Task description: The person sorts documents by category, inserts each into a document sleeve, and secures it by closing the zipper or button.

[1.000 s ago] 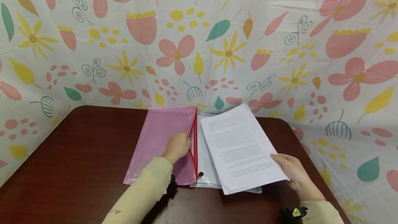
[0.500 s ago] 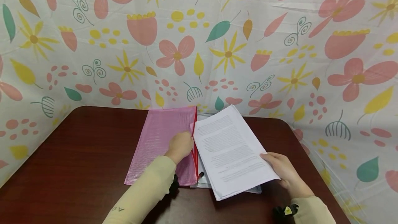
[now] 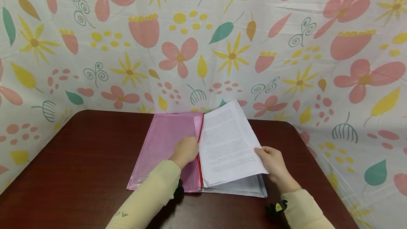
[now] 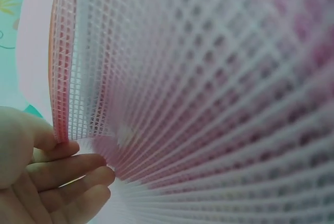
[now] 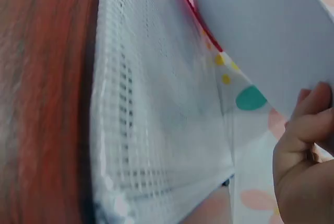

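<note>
A pink mesh zipper pouch (image 3: 165,140) with a red zipper edge lies on the table. My left hand (image 3: 185,150) pinches its right edge near the middle and lifts it; the left wrist view shows the mesh (image 4: 209,88) bulging beside the thumb and fingers. My right hand (image 3: 274,162) holds a stack of printed paper (image 3: 230,144) by its lower right edge, tilted above the table. The stack's left edge lies along the red zipper, and a paler strip shows behind the mesh at the top. Beneath the paper lies a clear mesh pouch (image 3: 245,185).
The dark brown wooden table (image 3: 95,151) extends to both sides and in front of the pouches. A floral white cloth (image 3: 178,27) hangs behind it and along its sides. Dark straps with camera mounts (image 3: 276,209) sit at the wrists.
My right hand has moved left with the paper stack, bringing its left edge up to the pink pouch's zipper. More of the clear pouch shows underneath. My left hand has shifted slightly right.
</note>
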Tool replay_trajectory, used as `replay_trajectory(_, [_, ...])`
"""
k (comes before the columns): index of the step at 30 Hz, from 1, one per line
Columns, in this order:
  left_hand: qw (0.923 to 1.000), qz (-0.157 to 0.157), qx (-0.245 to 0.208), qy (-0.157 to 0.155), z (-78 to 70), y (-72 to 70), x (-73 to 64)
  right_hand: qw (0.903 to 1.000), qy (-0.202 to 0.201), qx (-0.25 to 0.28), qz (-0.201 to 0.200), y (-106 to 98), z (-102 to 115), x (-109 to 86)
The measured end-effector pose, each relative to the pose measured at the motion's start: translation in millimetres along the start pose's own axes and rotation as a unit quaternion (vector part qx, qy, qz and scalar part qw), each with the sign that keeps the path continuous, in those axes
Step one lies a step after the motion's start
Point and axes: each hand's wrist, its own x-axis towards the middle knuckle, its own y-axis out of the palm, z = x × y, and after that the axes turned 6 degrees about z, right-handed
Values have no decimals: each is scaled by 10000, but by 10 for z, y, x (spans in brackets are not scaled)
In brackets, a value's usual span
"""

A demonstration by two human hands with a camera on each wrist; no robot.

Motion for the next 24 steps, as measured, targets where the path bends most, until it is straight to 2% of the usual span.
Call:
replay_trajectory(4, [9998, 165, 35, -41, 7, 7, 23, 9998, -55, -65, -164, 97, 30, -7])
replay_trajectory(8, [9991, 389, 63, -144, 5, -7, 33, 9999, 76, 43, -96, 145, 69, -51])
replay_trajectory(14, [9988, 427, 228, -94, 11, -8, 56, 9985, 231, 486, -64, 150, 125, -91])
replay_trajectory(21, [9979, 630, 126, -131, 25, -31, 70, 9984, 394, 395, -76, 184, 88, -79])
replay_trajectory(24, [9974, 704, 63, -123, 26, -55, 61, 9970, 460, 582, -204, 192, 72, -64])
